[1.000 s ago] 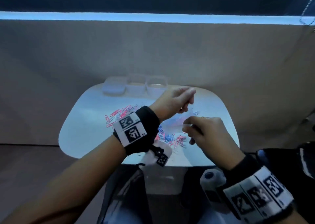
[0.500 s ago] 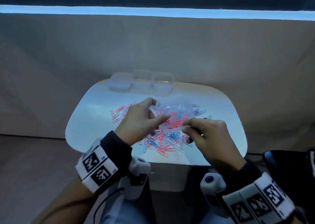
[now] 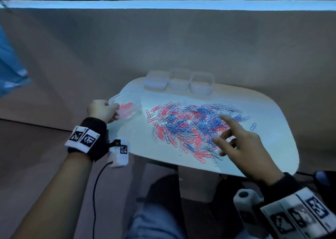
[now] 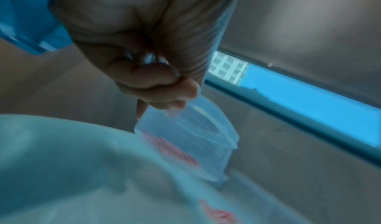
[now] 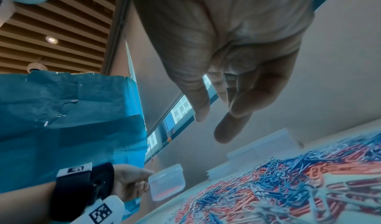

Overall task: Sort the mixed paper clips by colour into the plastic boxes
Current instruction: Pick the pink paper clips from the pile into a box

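Head view: your left hand pinches the clear plastic box of pink clips at the surface's edge, ready for more; your right hand hovers slack-fingered over the mixed pile of paper clips.

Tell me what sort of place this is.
Probably an office or lab corner set up for recording: a small white table against a plain board, a slatted ceiling with a downlight, and a window onto another building.
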`<state>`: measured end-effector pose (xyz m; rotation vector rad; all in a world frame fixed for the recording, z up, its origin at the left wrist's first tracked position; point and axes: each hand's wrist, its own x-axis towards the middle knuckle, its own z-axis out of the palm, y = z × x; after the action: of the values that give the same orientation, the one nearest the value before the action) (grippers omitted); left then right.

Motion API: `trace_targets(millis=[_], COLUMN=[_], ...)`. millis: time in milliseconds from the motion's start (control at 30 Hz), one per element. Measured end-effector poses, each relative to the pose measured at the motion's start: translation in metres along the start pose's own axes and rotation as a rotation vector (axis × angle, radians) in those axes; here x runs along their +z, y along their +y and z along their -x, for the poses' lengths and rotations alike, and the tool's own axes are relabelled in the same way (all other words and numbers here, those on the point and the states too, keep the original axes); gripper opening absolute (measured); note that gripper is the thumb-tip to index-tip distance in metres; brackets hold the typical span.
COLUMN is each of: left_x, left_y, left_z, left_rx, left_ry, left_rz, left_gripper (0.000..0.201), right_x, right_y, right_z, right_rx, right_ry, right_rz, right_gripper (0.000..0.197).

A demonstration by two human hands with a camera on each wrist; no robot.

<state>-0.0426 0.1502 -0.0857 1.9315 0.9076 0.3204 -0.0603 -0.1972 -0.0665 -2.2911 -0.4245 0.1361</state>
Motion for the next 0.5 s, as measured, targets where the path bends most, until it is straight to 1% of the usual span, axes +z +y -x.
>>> trace_targets(millis=[133,167,233,300,367,400,433,500], left_x=[0.008,0.008,0.004,-0.004,-0.009,-0.008,-0.003,0.011], left_y=[-0.003,-0.001,0.003,0.009,0.014,0.016,0.017,0.013], left_z=[-0.001,0.002,0.008,0.02,0.043,0.058,0.074,0.098], left_rx=[-0.007,-0.015,-0.047,0.015,0.118,0.163,0.197,0.247], left_ry=[0.004,0.0,0.003,0.07,0.163,0.163,0.129,-0.01], left_rz=[0.024,0.038,0.021,-0.104,-0.192,-0.198,-0.191,-0.168], left_gripper=[0.015,0.018,0.04,0.052,0.047,0.041,0.033,0.024], right_x=[-0.002,-0.005,-0.01,-0.01,0.002,0.013,0.028,0.058], right_y=[-0.003,-0.006,-0.017,-0.035,-0.057,-0.066,-0.073,-0.079], right_z=[-0.003,-0.008,-0.026,-0.054,-0.09,-0.11,-0.129,-0.158], right_rx=[0.035,0.029,-0.008,-0.083,-0.185,-0.23,-0.26,-0.293], right_ry=[-0.064,-0.101,-0.2,-0.293,-0.344,-0.367,-0.406,-0.531], right_rz=[0.043,0.083,0.194,0.335,0.493,0.549,0.602,0.72], right_gripper=[0.052,0.05,0.044,0.038,0.036,0.037,0.04,0.047])
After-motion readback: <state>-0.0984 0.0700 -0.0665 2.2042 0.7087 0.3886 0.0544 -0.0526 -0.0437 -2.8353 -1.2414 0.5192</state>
